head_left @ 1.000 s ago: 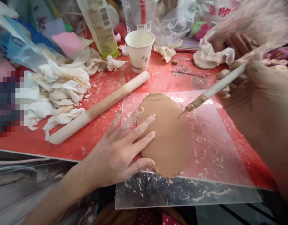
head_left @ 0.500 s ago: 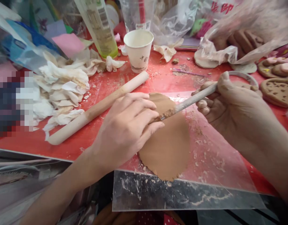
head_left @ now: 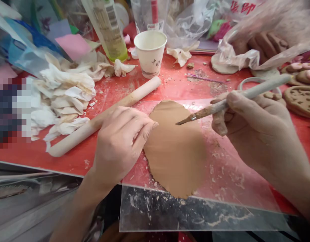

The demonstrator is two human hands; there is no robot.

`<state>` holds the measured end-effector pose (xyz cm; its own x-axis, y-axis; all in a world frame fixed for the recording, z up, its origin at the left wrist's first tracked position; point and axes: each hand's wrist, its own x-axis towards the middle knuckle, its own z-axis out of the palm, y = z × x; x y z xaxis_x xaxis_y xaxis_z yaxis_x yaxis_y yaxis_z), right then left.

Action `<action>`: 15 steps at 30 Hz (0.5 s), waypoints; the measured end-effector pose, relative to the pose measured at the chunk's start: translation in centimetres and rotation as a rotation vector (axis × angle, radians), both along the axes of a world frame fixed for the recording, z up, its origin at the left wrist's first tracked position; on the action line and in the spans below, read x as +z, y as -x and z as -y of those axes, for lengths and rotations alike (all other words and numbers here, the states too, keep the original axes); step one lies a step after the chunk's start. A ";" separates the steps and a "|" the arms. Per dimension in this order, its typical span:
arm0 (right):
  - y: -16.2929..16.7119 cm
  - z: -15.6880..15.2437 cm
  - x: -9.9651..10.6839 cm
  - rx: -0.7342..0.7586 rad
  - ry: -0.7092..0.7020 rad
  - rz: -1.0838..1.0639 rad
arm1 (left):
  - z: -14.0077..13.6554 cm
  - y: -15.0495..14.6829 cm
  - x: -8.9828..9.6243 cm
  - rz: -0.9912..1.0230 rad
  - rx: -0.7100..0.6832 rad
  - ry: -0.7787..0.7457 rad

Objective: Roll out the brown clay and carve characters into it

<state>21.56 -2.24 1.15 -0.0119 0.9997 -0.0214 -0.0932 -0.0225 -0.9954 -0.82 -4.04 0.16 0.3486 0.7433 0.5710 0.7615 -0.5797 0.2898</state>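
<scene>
A flat brown sheet of clay point(head_left: 177, 151), roughly oval with a ragged rim, lies on a clear plastic board point(head_left: 235, 181). My right hand point(head_left: 261, 117) grips the clay-smeared grey handle of a clay knife point(head_left: 207, 109). The knife's narrow, pointed blade is over the upper middle of the clay, aimed left; whether it touches cannot be told. My left hand point(head_left: 122, 137) is closed at the sheet's left edge, thumb and fingertips drawn together. Whatever they may hold is hidden. Behind that hand lies a wooden rolling pin point(head_left: 76, 137), slanting across the red table.
A paper cup point(head_left: 150, 55) and a bottle point(head_left: 107, 30) stand at the back. Crumpled tissues point(head_left: 69, 84) pile up on the left. On the right are a tape ring point(head_left: 258, 80), clay pieces point(head_left: 300, 101) and a plastic bag point(head_left: 243, 53). The board overhangs the table's front edge.
My left hand has drawn back leftward off the blade and its fingers have curled in. The knife tip now shows bare, its handle swung to point farther right.
</scene>
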 end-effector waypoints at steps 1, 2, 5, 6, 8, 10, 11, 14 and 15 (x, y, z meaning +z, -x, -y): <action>-0.1 -0.1 -0.1 0.000 -0.003 0.005 | 0.1 0.2 -0.2 -0.030 0.023 -0.033; -0.1 -0.2 -0.2 0.012 0.002 0.009 | 0.2 0.4 -0.4 -0.065 0.034 -0.054; 0.2 -0.2 -0.8 0.067 0.045 0.024 | 0.3 0.5 -0.8 -0.171 0.049 -0.058; 0.3 -0.1 -0.9 0.078 0.062 0.030 | 0.2 0.4 -0.9 -0.187 0.061 -0.058; 0.6 0.1 -1.2 0.090 0.082 0.049 | 0.2 0.4 -1.0 -0.197 0.080 -0.062; 0.7 0.2 -1.3 0.097 0.093 0.092 | 0.1 0.5 -1.1 -0.197 0.074 -0.048; 0.7 0.3 -1.3 0.103 0.098 0.120 | 0.1 0.5 -1.1 -0.202 0.064 -0.033; 0.6 0.4 -1.4 0.122 0.093 0.194 | 0.2 0.5 -1.2 -0.211 0.043 -0.019; 0.6 0.4 -1.4 0.128 0.089 0.213 | 0.2 0.5 -1.2 -0.213 0.042 -0.023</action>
